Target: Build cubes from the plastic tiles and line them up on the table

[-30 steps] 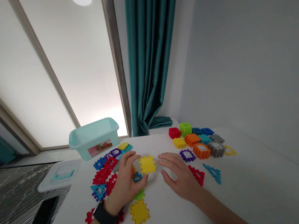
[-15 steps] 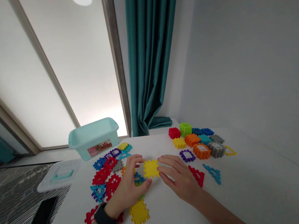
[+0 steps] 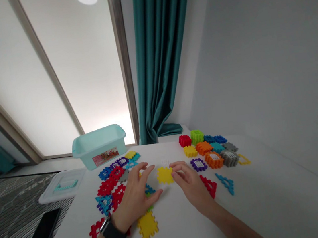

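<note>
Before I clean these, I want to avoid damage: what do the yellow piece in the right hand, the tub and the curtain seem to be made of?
Yellow piece in the right hand: likely matte plastic, from its even colour and notched edges. Tub: probably smooth plastic, from its thin walls and moulded rim. Curtain: fabric with a soft sheen, from its loose folds; fibre unclear.

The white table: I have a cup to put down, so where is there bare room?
The table is bare between the near yellow square and the right forearm, and right of the blue triangle. It is crowded around the left hand, up to the green tub, and in the stacks beyond the right hand.
</note>
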{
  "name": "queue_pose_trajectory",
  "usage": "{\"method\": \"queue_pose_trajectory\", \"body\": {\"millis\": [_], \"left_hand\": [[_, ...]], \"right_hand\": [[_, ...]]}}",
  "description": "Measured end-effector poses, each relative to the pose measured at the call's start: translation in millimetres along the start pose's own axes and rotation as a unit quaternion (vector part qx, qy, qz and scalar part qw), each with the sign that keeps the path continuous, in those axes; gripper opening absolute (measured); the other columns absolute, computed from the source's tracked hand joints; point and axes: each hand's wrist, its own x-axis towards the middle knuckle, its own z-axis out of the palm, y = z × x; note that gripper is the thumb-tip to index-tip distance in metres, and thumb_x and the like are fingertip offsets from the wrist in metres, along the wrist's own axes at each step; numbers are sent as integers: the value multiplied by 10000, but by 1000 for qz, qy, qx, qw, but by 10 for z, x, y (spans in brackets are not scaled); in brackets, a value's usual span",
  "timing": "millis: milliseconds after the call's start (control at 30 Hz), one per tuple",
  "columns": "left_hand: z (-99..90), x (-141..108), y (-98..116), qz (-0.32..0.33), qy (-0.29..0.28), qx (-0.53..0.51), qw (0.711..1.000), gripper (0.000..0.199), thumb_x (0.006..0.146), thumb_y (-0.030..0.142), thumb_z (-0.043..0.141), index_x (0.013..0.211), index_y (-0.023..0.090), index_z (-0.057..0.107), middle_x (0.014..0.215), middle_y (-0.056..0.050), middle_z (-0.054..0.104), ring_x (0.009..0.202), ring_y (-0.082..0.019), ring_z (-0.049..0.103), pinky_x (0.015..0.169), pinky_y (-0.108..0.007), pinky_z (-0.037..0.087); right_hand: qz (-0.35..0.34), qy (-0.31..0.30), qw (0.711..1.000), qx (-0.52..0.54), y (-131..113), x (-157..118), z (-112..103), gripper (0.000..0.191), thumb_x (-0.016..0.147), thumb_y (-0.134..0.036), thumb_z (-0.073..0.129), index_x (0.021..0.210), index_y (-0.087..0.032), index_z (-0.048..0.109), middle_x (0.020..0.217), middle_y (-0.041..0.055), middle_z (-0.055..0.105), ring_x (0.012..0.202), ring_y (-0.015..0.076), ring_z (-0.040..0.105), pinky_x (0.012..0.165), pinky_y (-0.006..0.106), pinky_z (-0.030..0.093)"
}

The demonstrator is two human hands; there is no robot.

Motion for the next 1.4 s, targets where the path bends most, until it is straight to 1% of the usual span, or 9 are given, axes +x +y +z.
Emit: {"method": "queue_pose_trajectory", "body": {"millis": [167,333,400,500,600,700,833,1067,1400], "left_hand": [[-13,5,-9,25,5,38,999,557,839,283,751,1347,236,527,1355,-147,480,1248,-333,502,1044,-519,475],[-19,8,-36,24,0,24,999,446,841,342,766,1246,249,603,1343,-132,486,1236,-337,502,1040,-533,469],[2,5,-58,9,0,0,1000,432,843,354,767,1231,254,605,1341,-130,471,1240,-336,495,1039,-537,468],[41,2,-83,-17,6,-52,998,434,852,352,759,1241,260,590,1342,-128,440,1209,-315,510,1024,-523,483],[52,11,-87,-38,14,-96,995,413,864,349,745,1237,270,586,1337,-117,424,1180,-294,523,1016,-506,489],[34,28,-77,-52,18,-126,990,400,867,335,741,1231,279,583,1324,-106,424,1214,-296,505,1036,-506,474],[-1,43,-49,-61,9,-142,988,401,863,323,747,1223,283,576,1315,-101,428,1247,-302,487,1059,-520,456],[-22,47,-25,-54,5,-134,990,395,848,301,758,1194,264,569,1307,-107,450,1259,-294,496,1064,-504,465],[-9,33,-113,-28,-13,-81,996,467,826,299,777,1240,259,563,1320,-121,464,1244,-311,505,1043,-525,473]], "right_hand": [[109,-28,991,75,-106,-30,63,324,833,-517,666,802,-208,577,991,46,620,878,198,608,753,301,531],[132,-47,987,72,-72,-55,90,293,849,-489,646,817,-205,580,824,4,606,776,182,604,701,287,517],[104,-39,993,46,-32,-69,90,229,886,-439,604,908,-212,585,871,14,623,807,188,627,724,302,534],[-1,-18,999,-40,-16,-98,68,226,921,-301,550,1137,-234,559,1096,61,633,1015,210,636,902,365,535],[-117,-58,981,-144,-48,-122,23,366,899,-177,547,1255,-256,531,1264,87,598,1194,223,576,1055,419,469],[-179,-97,958,-202,-72,-127,-19,468,876,-136,565,1323,-260,503,1358,102,561,1289,235,524,1117,445,431],[-195,-102,948,-230,-71,-114,-49,525,876,-142,582,1375,-257,467,1436,113,517,1344,247,488,1133,469,426],[-205,-114,942,-241,-76,-99,-70,609,866,-122,574,1435,-267,413,1417,103,559,1321,248,518,1123,489,442],[-199,-124,939,-250,-59,-81,-80,595,878,-135,585,1435,-268,424,1402,104,574,1309,255,532,1111,499,456]]}}
